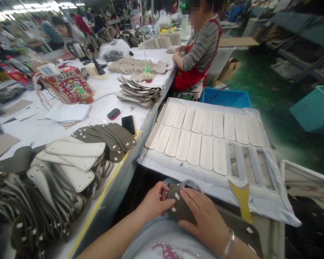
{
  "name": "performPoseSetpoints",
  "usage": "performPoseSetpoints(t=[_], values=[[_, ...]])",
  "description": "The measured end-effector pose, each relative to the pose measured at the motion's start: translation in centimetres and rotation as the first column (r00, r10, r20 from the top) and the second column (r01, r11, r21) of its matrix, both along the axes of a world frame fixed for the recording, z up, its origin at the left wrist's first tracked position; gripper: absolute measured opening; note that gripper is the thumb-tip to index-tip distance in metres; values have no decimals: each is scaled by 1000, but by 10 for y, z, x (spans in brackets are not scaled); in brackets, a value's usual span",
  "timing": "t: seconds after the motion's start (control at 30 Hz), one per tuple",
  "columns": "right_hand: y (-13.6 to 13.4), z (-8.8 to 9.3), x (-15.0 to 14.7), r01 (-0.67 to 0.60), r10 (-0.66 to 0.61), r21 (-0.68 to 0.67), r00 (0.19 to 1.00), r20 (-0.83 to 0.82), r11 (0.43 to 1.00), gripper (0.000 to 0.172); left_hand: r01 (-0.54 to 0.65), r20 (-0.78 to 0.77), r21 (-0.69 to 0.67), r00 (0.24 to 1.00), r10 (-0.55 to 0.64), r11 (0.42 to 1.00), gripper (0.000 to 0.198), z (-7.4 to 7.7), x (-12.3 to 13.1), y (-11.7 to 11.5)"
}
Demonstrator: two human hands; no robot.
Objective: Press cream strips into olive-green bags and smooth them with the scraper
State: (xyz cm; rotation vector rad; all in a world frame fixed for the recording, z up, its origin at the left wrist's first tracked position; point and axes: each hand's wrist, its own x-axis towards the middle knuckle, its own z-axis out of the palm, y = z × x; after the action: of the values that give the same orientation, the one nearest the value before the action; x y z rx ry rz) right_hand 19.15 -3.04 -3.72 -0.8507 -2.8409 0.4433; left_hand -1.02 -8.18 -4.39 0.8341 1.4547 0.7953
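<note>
Both my hands hold one olive-grey leather piece [179, 208] with small white tabs, low in front of me above my lap. My left hand [153, 203] pinches its left edge, fingers closed on it. My right hand [205, 216] lies over its right side with fingers pressed on it; a bracelet is on that wrist. Just beyond the piece lies a board [261, 201] covered in white sheet, carrying rows of pale cream strips [202, 135]. A yellow scraper [243, 199] rests on the board's near edge.
Left of me runs a long white worktable [51, 127] with stacks of grey leather pieces [70, 162], a black phone [129, 124], a patterned bag [68, 86] and piles of pale parts. A seated person in a striped top [202, 50] works farther along. Blue bins [226, 98] stand on the green floor.
</note>
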Motion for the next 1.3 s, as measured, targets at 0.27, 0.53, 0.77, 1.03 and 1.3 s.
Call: performPoseSetpoints(t=[0.27, 0.53, 0.77, 1.03, 1.3], values=[[1, -3, -2, -7, 7, -19, 1000, 9, 1000, 69, 92, -9, 44, 996, -91, 995, 30, 2, -8, 0], [2, 0, 1, -92, 95, 62, 994, -59, 994, 52, 82, 60, 83, 994, -87, 993, 31, -3, -9, 0], [-7, 2, -5, -84, 93, 108, 992, -82, 991, 58, 63, 170, 126, 982, -85, 990, 33, -8, -10, -4], [-21, 2, -40, 195, -196, -19, 978, -68, 981, 57, 37, 211, 133, 975, -65, 990, 34, -10, -11, -2], [-21, 0, -29, 179, -166, 90, 977, -131, 980, 66, 15, 261, 152, 964, -54, 988, 33, -14, -9, -5]])
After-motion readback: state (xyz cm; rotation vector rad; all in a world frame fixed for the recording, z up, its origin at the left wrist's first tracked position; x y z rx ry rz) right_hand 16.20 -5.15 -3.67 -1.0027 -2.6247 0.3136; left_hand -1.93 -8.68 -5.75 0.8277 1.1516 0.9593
